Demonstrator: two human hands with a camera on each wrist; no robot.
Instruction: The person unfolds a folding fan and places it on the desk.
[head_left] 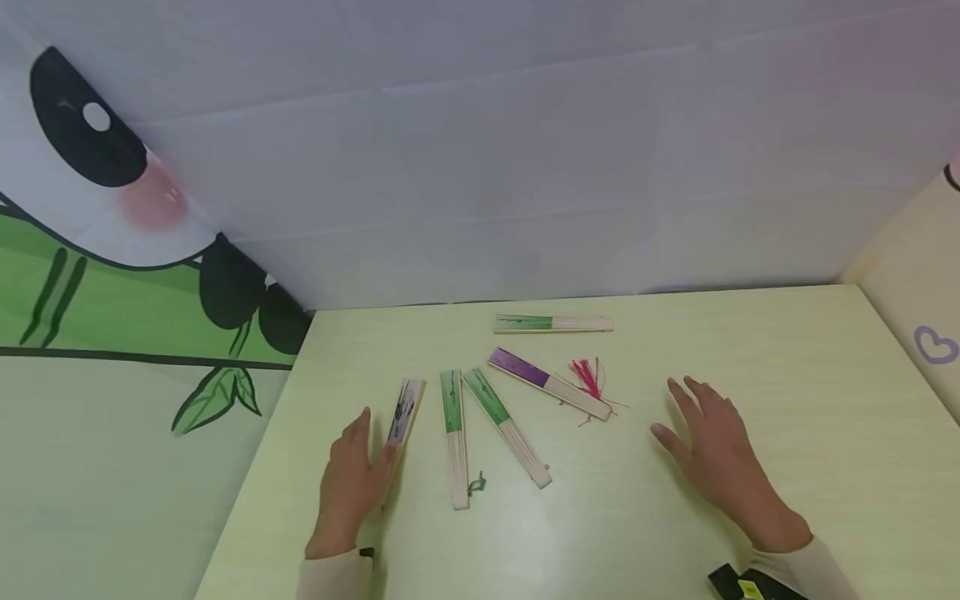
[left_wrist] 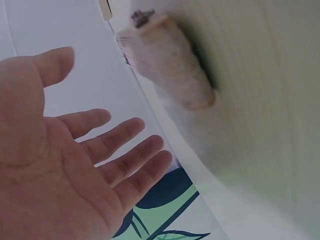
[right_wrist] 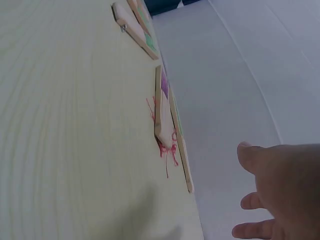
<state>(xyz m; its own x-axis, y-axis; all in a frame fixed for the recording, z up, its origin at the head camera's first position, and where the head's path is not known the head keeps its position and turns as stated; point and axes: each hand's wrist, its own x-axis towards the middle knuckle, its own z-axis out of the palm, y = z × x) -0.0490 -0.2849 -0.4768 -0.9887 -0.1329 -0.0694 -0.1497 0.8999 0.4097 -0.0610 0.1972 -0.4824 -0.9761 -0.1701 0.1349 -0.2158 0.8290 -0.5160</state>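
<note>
Several folded hand fans lie on the table. My left hand (head_left: 348,479) hovers beside the leftmost one, a grey-and-black fan (head_left: 406,410); the thumb overlaps it in the head view. In the left wrist view that hand (left_wrist: 75,160) has its fingers spread, holding nothing, with the blurred fan (left_wrist: 172,65) apart from it. On the right, my right hand (head_left: 712,446) is over bare tabletop, fingers loosely extended and holding nothing. Nearest to it is a purple fan (head_left: 551,383) with a pink tassel (head_left: 587,377).
Two green fans, one upright in view (head_left: 453,437) with a green cord (head_left: 477,483) and one slanted (head_left: 508,429), lie between the hands. Another green fan (head_left: 555,323) is near the back edge. A pale wall (head_left: 480,183) rises behind the table (head_left: 615,533).
</note>
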